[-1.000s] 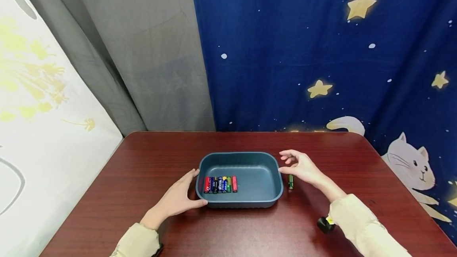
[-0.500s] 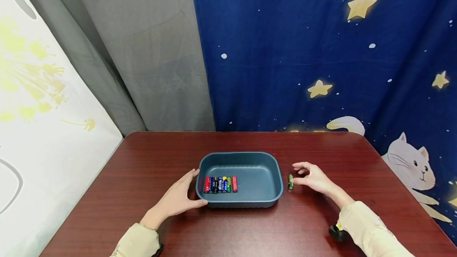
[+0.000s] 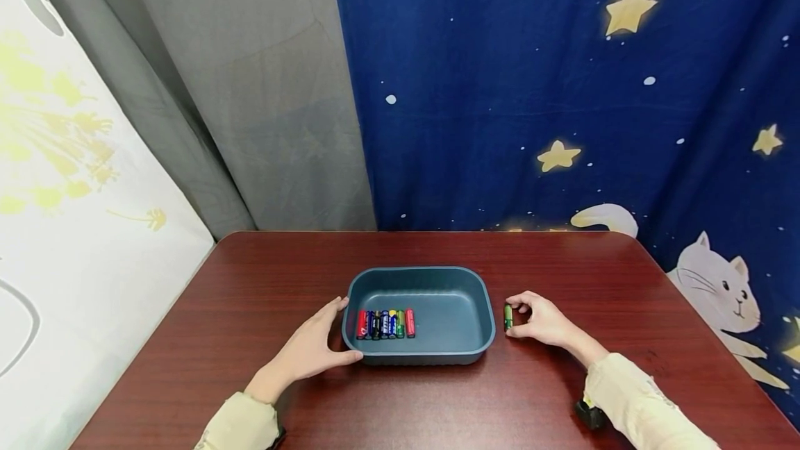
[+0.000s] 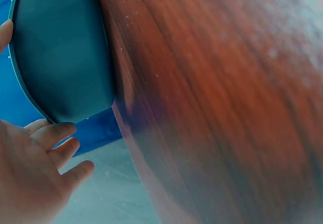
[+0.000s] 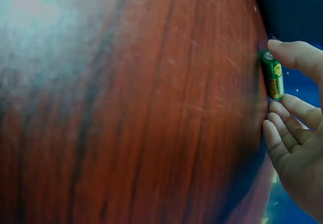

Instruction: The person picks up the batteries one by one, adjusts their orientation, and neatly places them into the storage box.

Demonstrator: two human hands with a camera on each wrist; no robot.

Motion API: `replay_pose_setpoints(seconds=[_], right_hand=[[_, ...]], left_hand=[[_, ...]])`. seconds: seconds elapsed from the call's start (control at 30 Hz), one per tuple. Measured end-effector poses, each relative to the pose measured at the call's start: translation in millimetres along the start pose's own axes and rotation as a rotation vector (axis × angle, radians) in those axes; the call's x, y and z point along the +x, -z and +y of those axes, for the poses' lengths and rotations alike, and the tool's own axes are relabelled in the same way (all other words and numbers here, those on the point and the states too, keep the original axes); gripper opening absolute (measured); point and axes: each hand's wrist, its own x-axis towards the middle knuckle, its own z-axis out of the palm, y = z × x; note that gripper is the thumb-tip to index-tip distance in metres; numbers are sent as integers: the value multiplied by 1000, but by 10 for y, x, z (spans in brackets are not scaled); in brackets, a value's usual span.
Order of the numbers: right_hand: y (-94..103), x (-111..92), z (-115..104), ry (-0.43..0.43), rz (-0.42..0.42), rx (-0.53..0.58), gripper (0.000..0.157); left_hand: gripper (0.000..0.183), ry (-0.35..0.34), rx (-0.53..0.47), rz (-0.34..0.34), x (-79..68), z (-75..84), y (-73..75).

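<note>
On the table, just right of a dark teal plastic bin, my right hand pinches a green battery end to end, thumb at one end and forefinger at the other. The remaining fingers fan out beside it in the right wrist view. My left hand rests against the bin's left side, thumb at the near corner and fingertips at the far part of the rim, with the fingers spread. Inside the bin at the left lies a row of several batteries in red, blue, black and green, side by side.
A dark red wood-grain table carries the bin and the battery. Behind its far edge hang a grey curtain and a blue star-patterned curtain. A white patterned cloth hangs at the left.
My right hand has moved right from the bin's rim, then come down to the green battery and closed thumb and forefinger on its ends. The left hand and bin stay put.
</note>
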Motion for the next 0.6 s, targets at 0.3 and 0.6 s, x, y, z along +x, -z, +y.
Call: replay_pose_setpoints(seconds=[0.3, 0.6], right_hand=[[-35, 2, -25, 40, 33, -53, 46], [-3, -4, -10, 15, 17, -39, 43]], left_hand=[[96, -5, 2, 5, -2, -4, -5], [97, -9, 0, 4, 1, -10, -8]])
